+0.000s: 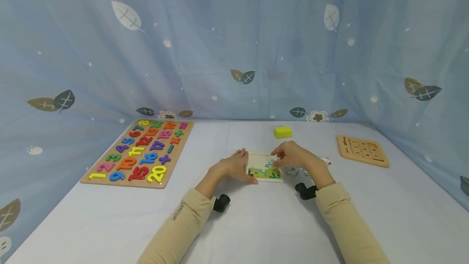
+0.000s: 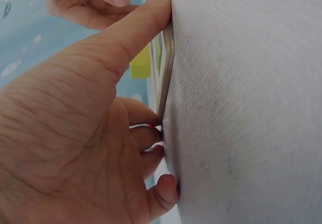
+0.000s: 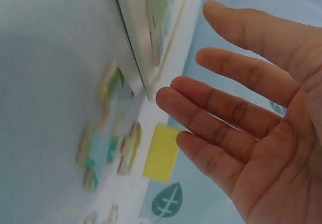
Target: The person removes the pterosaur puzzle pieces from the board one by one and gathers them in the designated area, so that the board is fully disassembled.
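A shallow wooden jigsaw tray [image 1: 261, 159] lies on the table, with green and yellow picture pieces fitted along its front part and bare wood behind. My left hand [image 1: 234, 166] spreads around its left side: the thumb touches the front edge, the fingers lie by the left edge. In the left wrist view the thumb of the left hand [image 2: 85, 98] presses at the tray's edge. Over the tray's right side hovers my right hand [image 1: 293, 155], fingers loosely bent. Seen from its wrist, the right hand [image 3: 241, 98] holds nothing. Loose jigsaw pieces [image 1: 292, 171] lie beside the tray, partly under the right forearm.
At the left lies a large board of coloured numbers [image 1: 137, 154]. A yellow block [image 1: 283, 132] stands behind the tray. To the right is a wooden number board [image 1: 362, 150]. A blue patterned curtain [image 1: 234, 52] hangs along the table's back edge.
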Tool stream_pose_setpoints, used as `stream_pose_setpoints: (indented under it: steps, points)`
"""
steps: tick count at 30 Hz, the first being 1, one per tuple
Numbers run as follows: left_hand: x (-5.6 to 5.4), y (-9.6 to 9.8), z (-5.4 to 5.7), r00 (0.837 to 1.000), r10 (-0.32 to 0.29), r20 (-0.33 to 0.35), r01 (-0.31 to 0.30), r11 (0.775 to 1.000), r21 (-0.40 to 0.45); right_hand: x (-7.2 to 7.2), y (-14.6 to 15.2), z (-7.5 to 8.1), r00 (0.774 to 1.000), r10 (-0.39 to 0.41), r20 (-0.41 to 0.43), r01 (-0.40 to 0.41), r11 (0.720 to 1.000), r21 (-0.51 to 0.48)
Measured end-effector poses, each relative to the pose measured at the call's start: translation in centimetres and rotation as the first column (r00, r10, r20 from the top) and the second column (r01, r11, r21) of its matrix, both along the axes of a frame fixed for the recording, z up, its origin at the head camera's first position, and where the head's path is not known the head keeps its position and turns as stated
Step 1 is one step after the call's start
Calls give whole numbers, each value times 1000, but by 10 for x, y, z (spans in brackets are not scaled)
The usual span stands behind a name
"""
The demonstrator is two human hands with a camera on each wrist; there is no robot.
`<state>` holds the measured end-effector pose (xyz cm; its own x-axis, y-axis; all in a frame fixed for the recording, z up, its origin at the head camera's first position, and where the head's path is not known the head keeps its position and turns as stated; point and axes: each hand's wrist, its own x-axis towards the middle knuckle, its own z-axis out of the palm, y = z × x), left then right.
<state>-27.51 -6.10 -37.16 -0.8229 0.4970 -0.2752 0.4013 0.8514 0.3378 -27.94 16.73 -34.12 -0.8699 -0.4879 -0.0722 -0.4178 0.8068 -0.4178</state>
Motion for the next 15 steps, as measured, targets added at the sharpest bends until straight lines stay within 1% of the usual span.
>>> stream_pose_setpoints:
  steps: [3, 7, 11, 15]
  points:
    - [0, 1, 0, 1000, -7, 3, 7, 1000, -5, 0, -7, -3, 1000, -15, 15, 14, 999, 34]
    - [0, 1, 2, 1000, -9, 2, 9, 1000, -19, 1, -14, -5, 1000, -19, -1, 19, 997, 81]
    - [-1, 1, 3, 1000, -3, -4, 3, 1000, -25, 2, -20, -5, 1000, -10, 12, 9, 996, 84]
    - [-1, 1, 2, 1000, -3, -5, 3, 1000, -17, 4, -24, -6, 999, 10, 36, -13, 997, 77]
